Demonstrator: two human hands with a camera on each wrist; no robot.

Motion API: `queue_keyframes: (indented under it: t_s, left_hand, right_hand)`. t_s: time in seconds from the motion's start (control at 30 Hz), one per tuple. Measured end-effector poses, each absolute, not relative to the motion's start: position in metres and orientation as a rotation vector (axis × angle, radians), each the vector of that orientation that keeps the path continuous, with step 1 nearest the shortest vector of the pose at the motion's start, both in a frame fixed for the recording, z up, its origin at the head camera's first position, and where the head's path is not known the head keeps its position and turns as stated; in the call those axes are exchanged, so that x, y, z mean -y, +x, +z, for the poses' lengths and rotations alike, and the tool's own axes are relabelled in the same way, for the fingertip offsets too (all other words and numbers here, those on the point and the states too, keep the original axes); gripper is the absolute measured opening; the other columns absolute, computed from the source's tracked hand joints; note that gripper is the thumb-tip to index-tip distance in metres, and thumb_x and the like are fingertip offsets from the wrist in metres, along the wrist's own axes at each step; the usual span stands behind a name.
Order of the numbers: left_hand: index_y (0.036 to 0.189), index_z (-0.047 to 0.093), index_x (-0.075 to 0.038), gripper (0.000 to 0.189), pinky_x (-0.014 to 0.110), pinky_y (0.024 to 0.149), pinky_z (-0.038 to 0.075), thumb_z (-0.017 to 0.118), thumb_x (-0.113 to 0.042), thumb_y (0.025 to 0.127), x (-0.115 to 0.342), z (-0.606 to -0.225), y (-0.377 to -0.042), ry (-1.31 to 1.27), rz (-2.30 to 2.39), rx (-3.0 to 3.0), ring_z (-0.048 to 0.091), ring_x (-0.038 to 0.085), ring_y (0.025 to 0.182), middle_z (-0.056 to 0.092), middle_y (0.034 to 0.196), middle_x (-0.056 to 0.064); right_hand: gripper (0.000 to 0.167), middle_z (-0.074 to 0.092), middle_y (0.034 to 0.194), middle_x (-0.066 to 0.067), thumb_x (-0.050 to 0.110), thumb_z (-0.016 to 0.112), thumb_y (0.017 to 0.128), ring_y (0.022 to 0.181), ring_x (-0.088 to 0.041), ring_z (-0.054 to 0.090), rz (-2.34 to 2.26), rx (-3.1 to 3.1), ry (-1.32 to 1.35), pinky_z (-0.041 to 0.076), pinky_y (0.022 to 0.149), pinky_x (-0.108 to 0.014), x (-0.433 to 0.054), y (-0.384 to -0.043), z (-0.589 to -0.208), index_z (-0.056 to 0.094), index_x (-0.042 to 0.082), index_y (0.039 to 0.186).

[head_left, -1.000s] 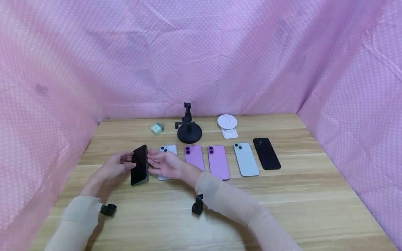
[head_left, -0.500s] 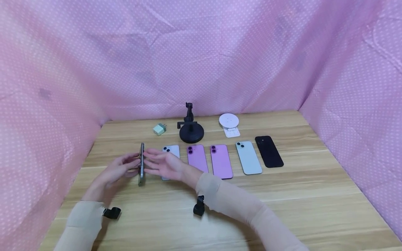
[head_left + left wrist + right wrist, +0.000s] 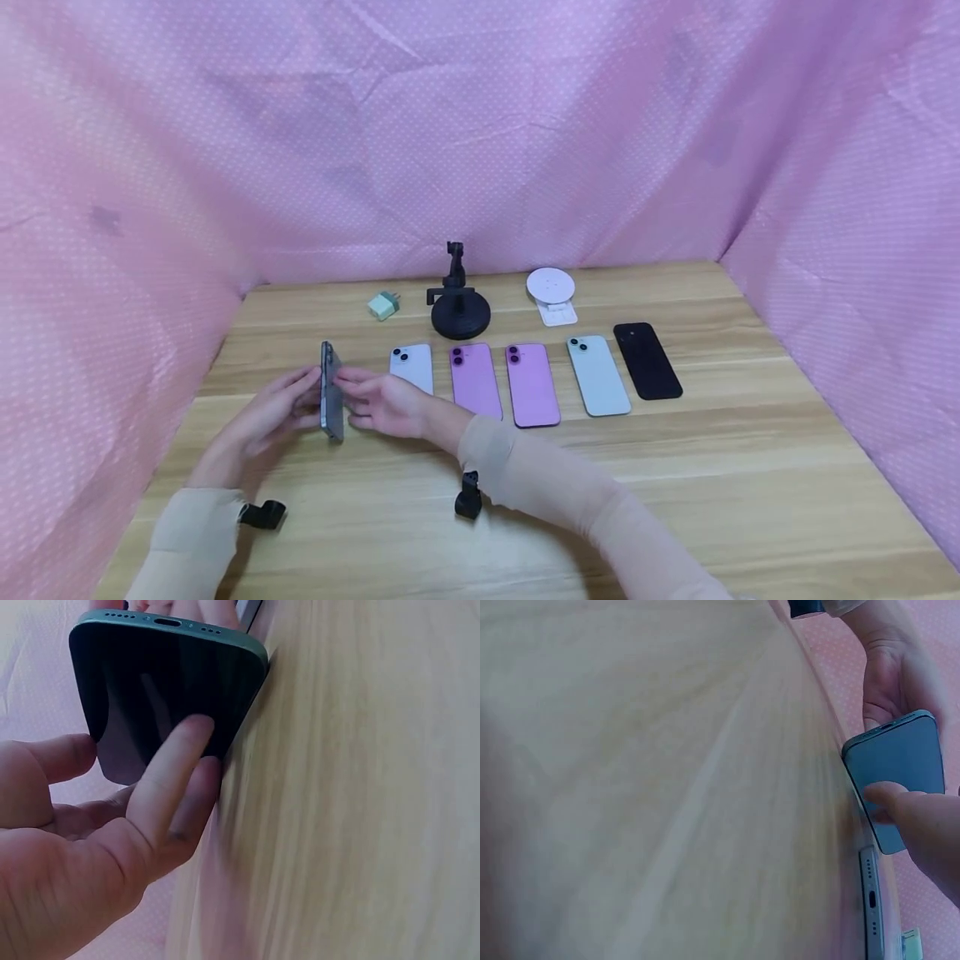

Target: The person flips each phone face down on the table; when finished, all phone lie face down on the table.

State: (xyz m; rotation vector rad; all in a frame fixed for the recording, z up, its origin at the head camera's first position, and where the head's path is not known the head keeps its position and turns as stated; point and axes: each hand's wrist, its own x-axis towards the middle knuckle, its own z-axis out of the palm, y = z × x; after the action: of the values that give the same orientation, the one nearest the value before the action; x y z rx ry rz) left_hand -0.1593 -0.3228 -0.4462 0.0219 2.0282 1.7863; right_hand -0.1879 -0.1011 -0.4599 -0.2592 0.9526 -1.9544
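A green smartphone [image 3: 332, 398] stands on its long edge at the left of the table, its back turned to the right. My left hand [image 3: 273, 414] grips it from the screen side. In the left wrist view, the thumb meets one long edge, and a finger [image 3: 176, 769] crosses the dark screen [image 3: 142, 690]. My right hand [image 3: 393, 406] touches the phone's back with extended fingers. The right wrist view shows a right fingertip [image 3: 885, 793] on the plain back [image 3: 900, 761]. Just right of the green phone, a pale smartphone [image 3: 411, 364] lies face down, partly hidden by my right hand.
Two purple smartphones [image 3: 476, 379] [image 3: 533, 385], a pale green one [image 3: 598, 377] and a black one [image 3: 648, 361] lie face down in a row. Behind them are a mint charger plug [image 3: 383, 306], a black phone stand [image 3: 461, 315] and a white round stand [image 3: 551, 286]. Pink cloth [image 3: 480, 142] encloses the table.
The green phone has turned about its upright axis: its dark screen faced me, then its thin edge, and now part of its back shows. Both hands stay around it.
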Motion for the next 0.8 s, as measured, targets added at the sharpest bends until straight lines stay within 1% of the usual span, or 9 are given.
queue_keyframes:
  t_s: [0.07,0.17,0.23,0.3,0.4,0.53,0.63,0.73,0.8]
  left_hand:
    - [0.159,0.009,0.007,0.079,0.041,0.102,0.051,0.039,-0.048,0.109,0.323,-0.446,-0.159,0.02,1.793,-2.02,0.041,0.039,0.139,0.026,0.156,0.035]
    - [0.158,0.011,0.007,0.08,0.041,0.099,0.054,0.038,-0.049,0.109,0.325,-0.445,-0.157,-0.005,1.798,-2.027,0.055,0.024,0.127,0.03,0.155,0.035]
    - [0.158,0.01,0.008,0.08,0.04,0.096,0.055,0.038,-0.048,0.109,0.327,-0.444,-0.156,-0.022,1.799,-2.034,0.059,0.015,0.118,0.034,0.152,0.034]
    - [0.158,0.01,0.008,0.079,0.038,0.094,0.056,0.037,-0.048,0.109,0.33,-0.442,-0.155,-0.032,1.8,-2.037,0.06,0.01,0.112,0.038,0.149,0.032]
    - [0.158,0.01,0.009,0.077,0.037,0.093,0.056,0.036,-0.045,0.11,0.331,-0.44,-0.155,-0.026,1.799,-2.041,0.061,0.01,0.109,0.046,0.143,0.028]
    - [0.157,0.012,0.009,0.075,0.036,0.091,0.057,0.037,-0.044,0.111,0.333,-0.439,-0.157,-0.036,1.784,-2.059,0.062,0.011,0.107,0.056,0.13,0.016]
    - [0.157,0.012,0.01,0.072,0.037,0.089,0.058,0.036,-0.04,0.111,0.334,-0.442,-0.159,-0.047,1.78,-2.061,0.062,0.012,0.105,0.059,0.122,0.008]
    - [0.157,0.012,0.009,0.068,0.038,0.088,0.058,0.036,-0.035,0.112,0.335,-0.446,-0.161,-0.074,1.781,-2.058,0.063,0.013,0.103,0.061,0.12,0.009]
    - [0.157,0.012,0.01,0.065,0.039,0.088,0.059,0.035,-0.032,0.113,0.336,-0.449,-0.162,-0.075,1.76,-2.067,0.063,0.014,0.104,0.059,0.123,0.014]
  right_hand:
    - [0.058,0.018,0.168,-0.006,0.011,0.041,0.106,0.154,-0.03,0.011,-1.944,-0.972,-0.259,0.009,0.124,-0.051,0.102,-0.188,-0.462,0.023,0.007,0.161]
    - [0.059,0.017,0.168,-0.007,0.011,0.042,0.106,0.154,-0.03,0.009,-1.933,-0.987,-0.258,0.009,0.124,-0.05,0.103,-0.188,-0.462,0.023,0.007,0.161]
    - [0.059,0.017,0.168,-0.007,0.011,0.042,0.106,0.154,-0.03,0.009,-1.922,-0.99,-0.259,0.009,0.124,-0.049,0.105,-0.188,-0.462,0.023,0.006,0.161]
    - [0.059,0.017,0.168,-0.007,0.011,0.042,0.106,0.154,-0.029,0.008,-1.913,-0.987,-0.26,0.01,0.124,-0.048,0.106,-0.188,-0.462,0.023,0.006,0.161]
    - [0.059,0.018,0.168,-0.007,0.011,0.042,0.106,0.154,-0.028,0.008,-1.907,-0.995,-0.254,0.011,0.124,-0.047,0.105,-0.188,-0.461,0.022,0.006,0.161]
    - [0.06,0.016,0.168,-0.009,0.01,0.043,0.106,0.154,-0.029,0.008,-1.912,-1.011,-0.233,0.012,0.124,-0.047,0.103,-0.188,-0.46,0.022,0.006,0.161]
    - [0.061,0.013,0.169,-0.01,0.009,0.043,0.105,0.154,-0.03,0.006,-1.912,-1.021,-0.225,0.013,0.124,-0.048,0.101,-0.189,-0.461,0.02,0.006,0.162]
    - [0.063,0.009,0.169,-0.011,0.008,0.043,0.105,0.154,-0.03,0.004,-1.907,-1.035,-0.215,0.013,0.124,-0.048,0.099,-0.19,-0.461,0.018,0.006,0.162]
    - [0.064,0.008,0.169,-0.011,0.008,0.044,0.104,0.154,-0.03,0.003,-1.907,-1.046,-0.203,0.014,0.124,-0.048,0.098,-0.19,-0.462,0.017,0.006,0.162]
